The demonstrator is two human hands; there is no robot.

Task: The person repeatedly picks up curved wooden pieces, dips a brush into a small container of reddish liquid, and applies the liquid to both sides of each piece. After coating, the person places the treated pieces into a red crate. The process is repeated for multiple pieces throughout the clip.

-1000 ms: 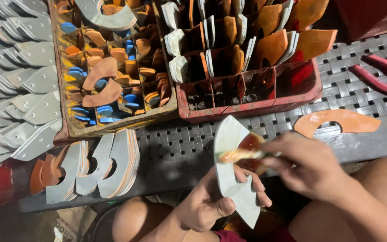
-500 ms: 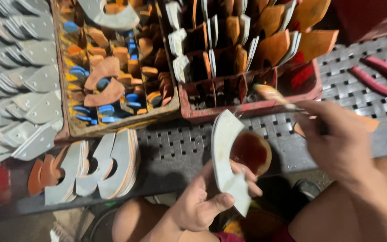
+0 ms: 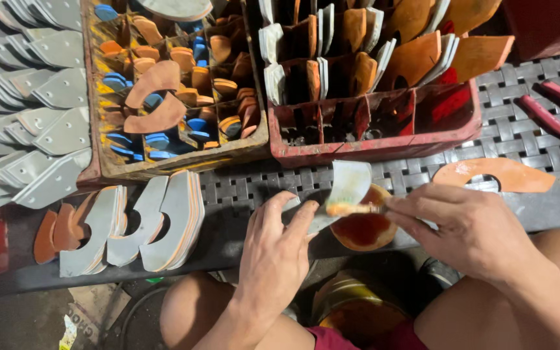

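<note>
Head view, looking down over the knees. The left hand [image 3: 273,249] sits near the middle of the frame, fingers curled under and around a pale curved insole piece [image 3: 345,191], its grip clamped on the lower edge of that piece. The piece stands tilted just above the dark slatted surface [image 3: 507,129], its upper end toward 12 o'clock, just below the red crate [image 3: 371,139].

The right hand [image 3: 471,227] comes in from 3 o'clock, its grip pinched together on a small glue brush [image 3: 351,209] whose amber-loaded tip touches the face of the insole piece. Directly under the brush, at 6 o'clock from it, is a round glue pot [image 3: 364,230] with dark reddish glue.

The insole piece looks thin, light and somewhat flexible, so it would likely bend if held by one corner; holding it along the edge away from the wet glue seems the sound place, since the coated face would be sticky.

At 9 o'clock a stack of grey cut soles [image 3: 144,223] lies on the surface. At 11 o'clock a wooden tray [image 3: 176,91] holds orange and blue parts. Pink-handled pliers [image 3: 555,113] lie at 2 o'clock, an orange sole piece [image 3: 497,175] just below them.
</note>
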